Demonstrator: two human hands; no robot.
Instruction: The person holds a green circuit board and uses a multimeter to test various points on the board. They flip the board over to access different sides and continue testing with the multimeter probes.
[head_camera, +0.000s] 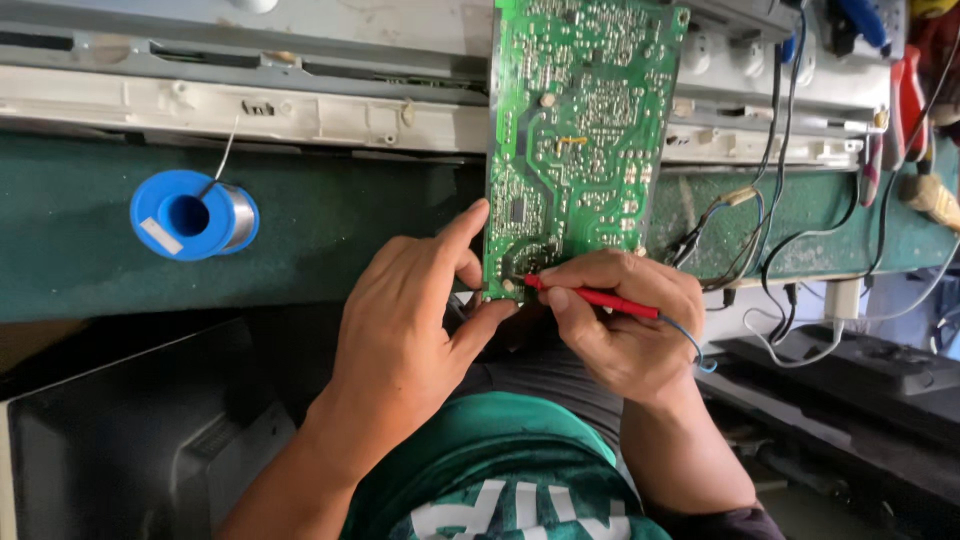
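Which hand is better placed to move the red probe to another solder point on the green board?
Right. The right hand already grips the red probe, tip on the circuit board near its lower edge. The left hand is occupied steadying that edge.

A worktop (330, 225) covered in dark green, worn cloth runs across the view. On its left part lies a blue spool of solder wire (193, 214) on its side, a loose strand rising toward the far edge. Along the far edge sits a long pale plastic and metal chassis (250, 110). A green circuit board (575, 140) reaches from the far edge to the near edge at the middle. Toward the right end lie tangled black cables (770, 215) and red-handled pliers (905, 110).
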